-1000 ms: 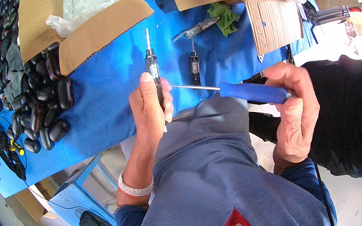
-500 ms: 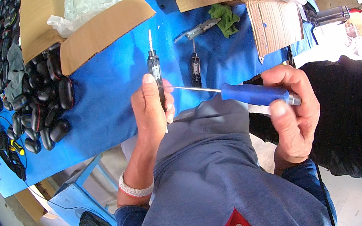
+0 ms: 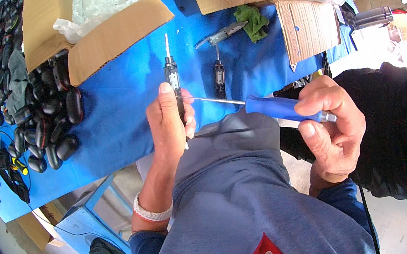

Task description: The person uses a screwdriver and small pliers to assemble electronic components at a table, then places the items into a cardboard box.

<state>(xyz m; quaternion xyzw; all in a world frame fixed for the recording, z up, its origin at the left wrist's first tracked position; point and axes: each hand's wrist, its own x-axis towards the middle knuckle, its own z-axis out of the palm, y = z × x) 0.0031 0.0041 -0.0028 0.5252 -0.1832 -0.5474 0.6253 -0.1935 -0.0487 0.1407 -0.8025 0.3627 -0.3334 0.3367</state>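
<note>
My left hand (image 3: 166, 127) grips a slim black device (image 3: 171, 73) upright, thumb along its front. A pale thin shaft sticks up from its top, and the lower part is hidden by my fingers. My right hand (image 3: 334, 130) pinches the rear of a screwdriver (image 3: 270, 106) with a blue handle between thumb and forefinger. Its metal shank runs left to the side of the black device by my left fingers; whether the tip sits in a screw is too small to tell. On the blue cloth beyond lies a similar black device (image 3: 220, 79) with a thin shaft.
A grey, elongated part (image 3: 223, 33) lies beside a green cloth (image 3: 253, 22). Open cardboard boxes (image 3: 120, 36) with plastic lining stand at the far side. Many black oval cases (image 3: 56, 121) pile up at left. A person's dark sleeve (image 3: 396, 133) is close on my right.
The screwdriver has shifted slightly left, its handle end dipping a little. My right thumb and fingers have changed their hold on the handle. My left hand is nearly still.
</note>
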